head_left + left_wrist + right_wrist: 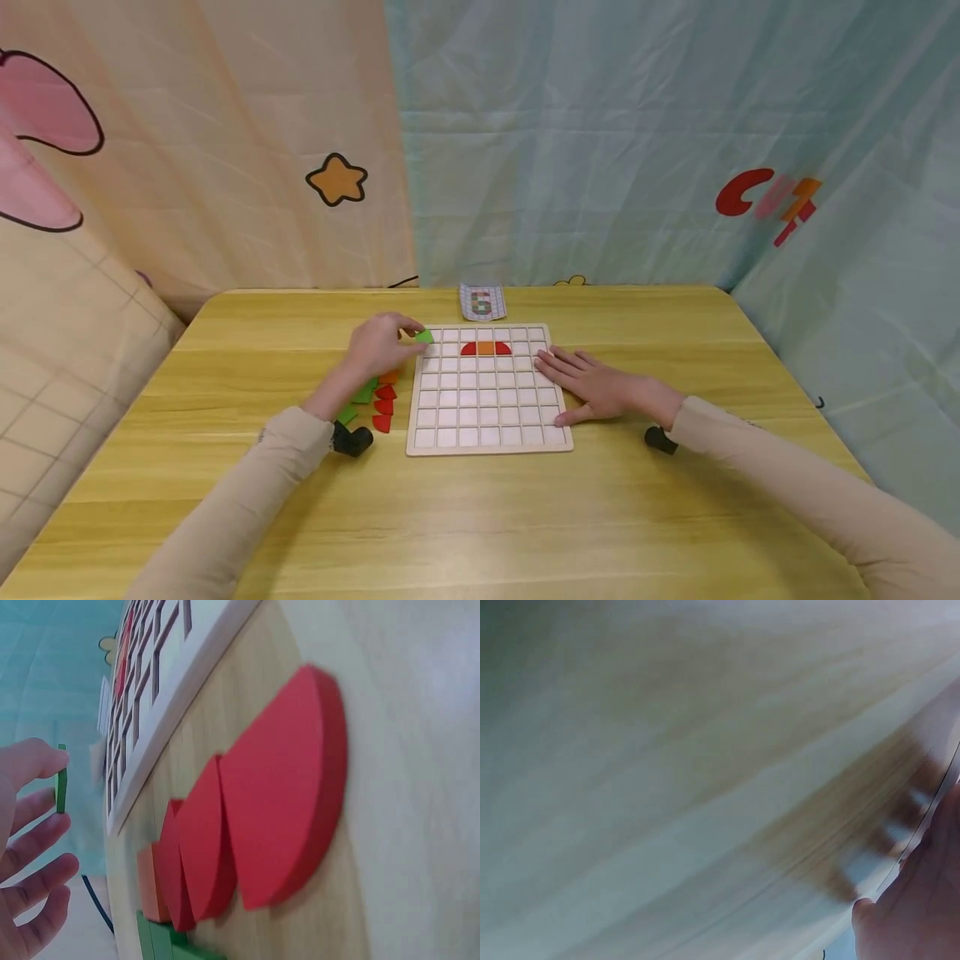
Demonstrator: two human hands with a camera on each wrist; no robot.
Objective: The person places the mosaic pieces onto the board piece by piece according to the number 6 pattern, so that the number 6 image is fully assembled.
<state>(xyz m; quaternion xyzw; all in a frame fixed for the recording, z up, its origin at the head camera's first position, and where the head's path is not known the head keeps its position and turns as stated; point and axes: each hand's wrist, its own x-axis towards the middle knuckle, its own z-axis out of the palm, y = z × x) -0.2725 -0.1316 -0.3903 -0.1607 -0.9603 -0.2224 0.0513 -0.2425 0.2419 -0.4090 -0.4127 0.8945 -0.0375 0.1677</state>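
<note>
My left hand (378,343) pinches a thin green piece (425,337) between thumb and fingertips, at the upper left corner of the white grid board (487,451). In the left wrist view the green piece (61,780) appears edge-on, held up off the table. With fingers spread, my right hand (596,385) rests on the board's right edge. Two red quarter-round pieces flank an orange square (486,348) in one row of the grid, near the top. Only part of my right hand (922,900) shows in the right wrist view.
Left of the board lie loose red quarter-round pieces (289,787), green pieces (365,392) and an orange piece (388,377). Behind the board, a small printed card (482,302) with a coloured grid pattern lies near the table's back edge. Curtains hang behind the table.
</note>
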